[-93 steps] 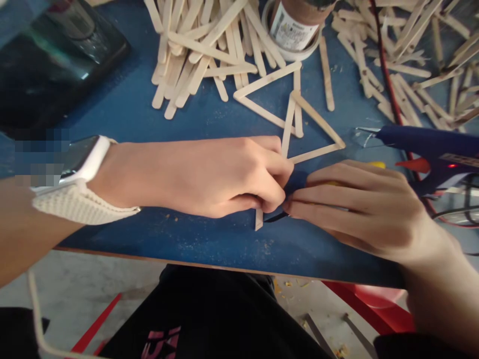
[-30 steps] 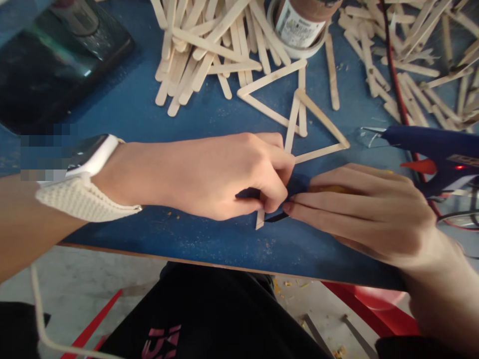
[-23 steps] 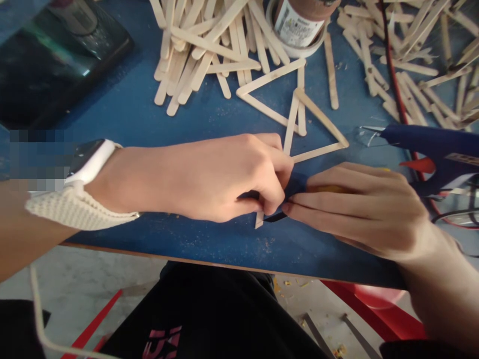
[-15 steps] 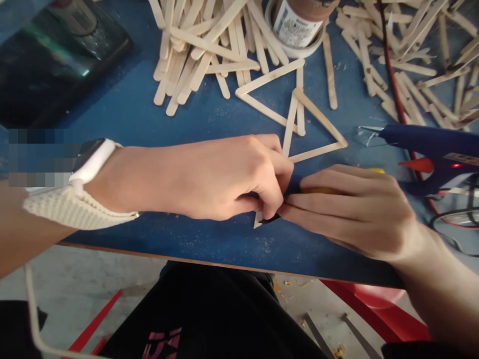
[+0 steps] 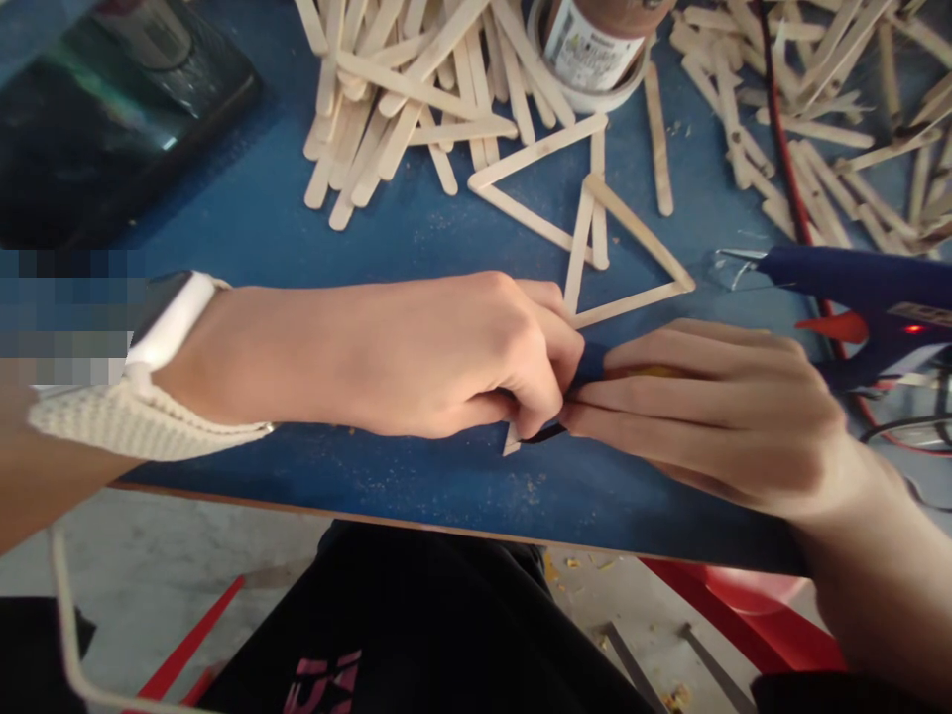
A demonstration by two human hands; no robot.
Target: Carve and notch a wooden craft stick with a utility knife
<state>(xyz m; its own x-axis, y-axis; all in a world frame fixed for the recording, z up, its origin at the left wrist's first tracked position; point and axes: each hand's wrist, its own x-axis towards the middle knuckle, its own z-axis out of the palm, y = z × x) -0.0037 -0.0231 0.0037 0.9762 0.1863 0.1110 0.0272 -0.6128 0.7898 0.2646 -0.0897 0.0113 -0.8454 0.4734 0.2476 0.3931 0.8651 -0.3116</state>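
My left hand [image 5: 513, 347] is closed and bent down over a wooden craft stick [image 5: 512, 446]; just its angled tip shows below my fingers, the rest is hidden. Coming in from the right, my right hand [image 5: 718, 412] grips a utility knife. Its dark blade [image 5: 546, 434] reaches to the stick beside my left fingertips, and a bit of yellow handle shows between my fingers. Right behind my hands lie two triangles of craft sticks, the farther one [image 5: 539, 152] overlapped by the nearer one [image 5: 640, 234].
A heap of craft sticks [image 5: 406, 99] lies at the back, beside a labelled jar [image 5: 593, 50] in a round holder. More sticks [image 5: 810, 129] are scattered at the right. A blue glue gun [image 5: 855, 273] with a lit red light stands near my right hand. The blue table's edge [image 5: 416, 526] runs close.
My right hand has shifted slightly to the right, showing more of the dark blade. My left hand stays on the stick, its forearm moved slightly left.
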